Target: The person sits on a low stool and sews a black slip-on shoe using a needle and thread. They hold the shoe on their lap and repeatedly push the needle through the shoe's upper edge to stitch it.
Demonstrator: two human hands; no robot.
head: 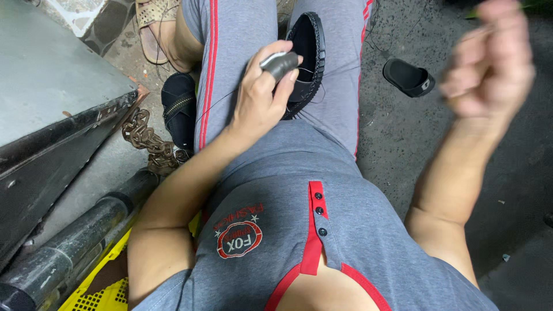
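Note:
A black shoe (308, 52) with stitched edging lies between my knees on my grey trousers. My left hand (262, 95) grips its near end, with a grey wrap on the thumb pressed against the upper. A thin dark thread (222, 98) runs from the shoe leftward across my thigh. My right hand (489, 60) is raised high at the right, blurred, fingers pinched shut as if on the thread or a needle; what it holds is too blurred to make out.
A second black shoe (178, 109) lies by my left leg, a black slipper (409, 78) on the concrete at right. A rusty chain (151, 141), a dark metal block (52, 115), a black pipe (75, 242) and a yellow crate (101, 285) are at left.

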